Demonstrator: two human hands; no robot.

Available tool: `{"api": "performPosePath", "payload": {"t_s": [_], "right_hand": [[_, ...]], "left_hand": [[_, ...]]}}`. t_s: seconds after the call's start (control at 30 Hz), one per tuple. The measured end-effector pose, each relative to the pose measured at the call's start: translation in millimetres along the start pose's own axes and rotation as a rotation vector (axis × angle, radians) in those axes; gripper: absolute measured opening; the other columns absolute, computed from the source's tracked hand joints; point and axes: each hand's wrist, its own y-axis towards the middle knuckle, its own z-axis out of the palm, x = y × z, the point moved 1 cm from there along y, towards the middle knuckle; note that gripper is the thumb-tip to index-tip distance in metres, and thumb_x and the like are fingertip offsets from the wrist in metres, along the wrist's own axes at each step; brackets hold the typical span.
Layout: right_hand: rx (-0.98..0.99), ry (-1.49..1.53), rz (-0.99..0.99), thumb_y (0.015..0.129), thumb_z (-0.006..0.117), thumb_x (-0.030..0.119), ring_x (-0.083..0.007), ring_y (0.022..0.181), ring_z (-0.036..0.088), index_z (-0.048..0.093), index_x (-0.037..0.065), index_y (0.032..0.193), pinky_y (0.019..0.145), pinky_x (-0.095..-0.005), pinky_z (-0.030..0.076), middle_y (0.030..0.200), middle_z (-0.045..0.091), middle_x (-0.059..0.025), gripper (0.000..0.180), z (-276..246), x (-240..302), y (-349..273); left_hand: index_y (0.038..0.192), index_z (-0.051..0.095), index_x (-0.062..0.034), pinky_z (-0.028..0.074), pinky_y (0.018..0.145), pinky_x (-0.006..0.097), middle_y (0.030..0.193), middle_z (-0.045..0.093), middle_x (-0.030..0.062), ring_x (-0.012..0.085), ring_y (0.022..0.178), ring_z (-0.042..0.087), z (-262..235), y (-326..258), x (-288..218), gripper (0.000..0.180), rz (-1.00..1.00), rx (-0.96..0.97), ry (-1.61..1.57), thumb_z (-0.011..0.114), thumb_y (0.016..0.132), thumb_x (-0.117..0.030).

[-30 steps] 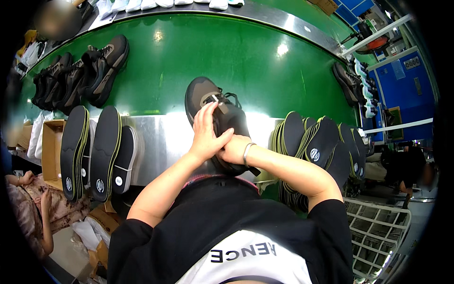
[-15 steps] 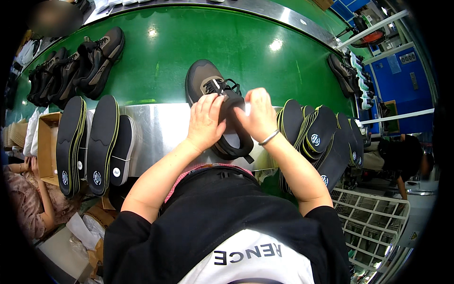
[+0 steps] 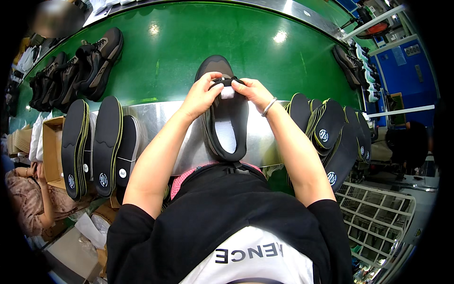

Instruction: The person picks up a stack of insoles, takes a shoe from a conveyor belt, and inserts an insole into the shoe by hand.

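Note:
A brown and black lace-up sneaker [image 3: 241, 124] lies in front of me, toe pointing away and heel close to my waist. Its opening faces up and shows a pale insole area [image 3: 225, 136] inside. The tongue [image 3: 228, 93] is pulled back, with a white label on its inner side. My left hand [image 3: 204, 94] pinches the tongue's left edge between thumb and fingers. On the other side, my right hand [image 3: 255, 96], with a bracelet at the wrist, grips the right edge. The laces are mostly hidden behind my fingers.
Stacks of black insoles with yellow-green edges stand left [image 3: 108, 142] and right [image 3: 326, 125] along the metal table edge [image 3: 184, 142]. Sneakers [image 3: 100, 64] sit far left on the green surface [image 3: 170, 52], another [image 3: 347, 66] far right. A person's arm [image 3: 45, 199] is at the left.
The sneaker has turned straighter, its heel now toward me and its opening upright. Both hands have moved onto the tongue and pulled it back, baring the white label.

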Motion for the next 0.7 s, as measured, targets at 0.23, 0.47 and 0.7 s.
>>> {"api": "performPosePath", "payload": {"t_s": [0.23, 0.47, 0.7], "right_hand": [[-0.008, 0.041, 0.12, 0.08, 0.057, 0.032, -0.0061, 0.071, 0.048, 0.06, 0.006, 0.088, 0.066, -0.0208, 0.037, 0.077, 0.057, 0.0025, 0.027, 3.4, 4.1, 4.2], [-0.037, 0.068, 0.121, 0.08, 0.058, 0.031, -0.0059, 0.068, 0.048, 0.06, 0.005, 0.087, 0.063, -0.0198, 0.037, 0.076, 0.057, 0.0027, 0.027, 4.2, 5.4, 0.9], [-0.354, -0.834, -0.379, 0.075, 0.056, 0.025, -0.0341, 0.088, 0.052, 0.051, -0.002, 0.099, 0.077, -0.0392, 0.042, 0.09, 0.056, -0.0166, 0.037, 38.4, 16.0, -32.9]], "left_hand": [[0.118, 0.037, 0.0024, 0.042, 0.076, 0.022, 0.092, 0.057, 0.0059, 0.0095, 0.085, 0.053, -0.9, 2.0, 7.7, 0.039, -0.051, -0.005, -0.124, 0.05, 0.084, -0.012], [0.118, 0.039, 0.0014, 0.041, 0.078, 0.023, 0.098, 0.055, 0.0073, 0.0108, 0.09, 0.051, 1.6, 2.7, 4.6, 0.038, -0.099, 0.015, -0.127, 0.049, 0.084, -0.012], [0.115, 0.043, -0.0007, 0.037, 0.084, 0.024, 0.106, 0.052, 0.0069, 0.0123, 0.098, 0.048, 0.1, -13.7, 1.6, 0.032, 0.091, -0.126, 0.024, 0.047, 0.086, -0.012]]}}
